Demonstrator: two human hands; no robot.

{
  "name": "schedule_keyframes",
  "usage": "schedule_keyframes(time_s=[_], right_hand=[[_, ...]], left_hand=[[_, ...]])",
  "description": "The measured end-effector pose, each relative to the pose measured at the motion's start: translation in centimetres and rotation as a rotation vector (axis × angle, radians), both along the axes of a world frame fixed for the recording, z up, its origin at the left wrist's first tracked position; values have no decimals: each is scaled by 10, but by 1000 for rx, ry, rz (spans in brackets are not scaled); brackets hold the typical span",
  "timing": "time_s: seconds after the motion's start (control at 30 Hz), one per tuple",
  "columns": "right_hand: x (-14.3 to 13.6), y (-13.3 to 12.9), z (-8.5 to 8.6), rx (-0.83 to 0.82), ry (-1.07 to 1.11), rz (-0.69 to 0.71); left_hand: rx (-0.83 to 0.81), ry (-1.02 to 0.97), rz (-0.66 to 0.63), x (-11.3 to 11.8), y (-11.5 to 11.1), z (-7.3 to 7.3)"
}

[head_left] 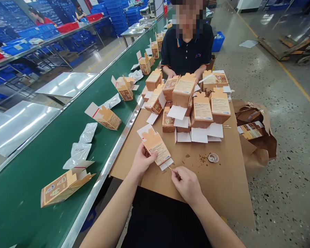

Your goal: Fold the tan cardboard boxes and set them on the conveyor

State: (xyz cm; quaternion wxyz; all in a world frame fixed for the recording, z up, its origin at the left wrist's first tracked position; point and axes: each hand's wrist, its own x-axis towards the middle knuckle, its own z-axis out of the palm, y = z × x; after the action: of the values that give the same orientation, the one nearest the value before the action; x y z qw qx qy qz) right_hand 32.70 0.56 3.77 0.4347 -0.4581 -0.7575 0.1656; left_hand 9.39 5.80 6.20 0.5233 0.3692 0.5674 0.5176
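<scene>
My left hand is closed on a brown printed carton, thumb on its front panel. White flaps stick out at the carton's upper and lower ends. Just below the lower flap, my right hand pinches a thin stick whose tip points toward that flap. Whether the tip touches the flap I cannot tell. To the right of my hands, a small clear round dish stands on the cardboard-covered table, with brown specks scattered beside it.
Stacked cartons fill the table's far side, where a co-worker sits. On the left runs a green conveyor belt carrying open cartons and silver pouches. A large paper bag with flat cartons stands at the right.
</scene>
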Motion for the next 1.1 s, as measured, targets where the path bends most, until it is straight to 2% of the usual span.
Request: schedule_keyframes(time_s=[0.1, 0.23, 0.4, 0.53, 0.6, 0.7, 0.77, 0.83, 1.0, 1.1], right_hand=[[8, -3, 7, 7, -5, 0], [31, -19, 28, 20, 11, -30], [72, -46, 54, 14, 68, -125], [90, -54, 69, 73, 79, -204], [92, -54, 74, 89, 81, -229], [91, -51, 78, 93, 87, -243], [92, -48, 77, 105, 85, -248], [96, -46, 74, 133, 78, -260], [107, -41, 58, 214, 16, -282], [108, -39, 53, 183, -40, -280]], left_hand=[[2, 18, -17, 0, -5, 4], [22, 86, -24, 4, -18, 4], [90, 236, -12, 18, -43, -22], [133, 279, 38, 25, -53, -41], [117, 287, 13, 25, -53, -44], [92, 287, -27, 21, -50, -39], [96, 308, -2, 11, -44, -31], [112, 379, 85, -10, -38, -21], [114, 605, 477, -93, -35, 0], [147, 623, 574, -130, -41, -2]])
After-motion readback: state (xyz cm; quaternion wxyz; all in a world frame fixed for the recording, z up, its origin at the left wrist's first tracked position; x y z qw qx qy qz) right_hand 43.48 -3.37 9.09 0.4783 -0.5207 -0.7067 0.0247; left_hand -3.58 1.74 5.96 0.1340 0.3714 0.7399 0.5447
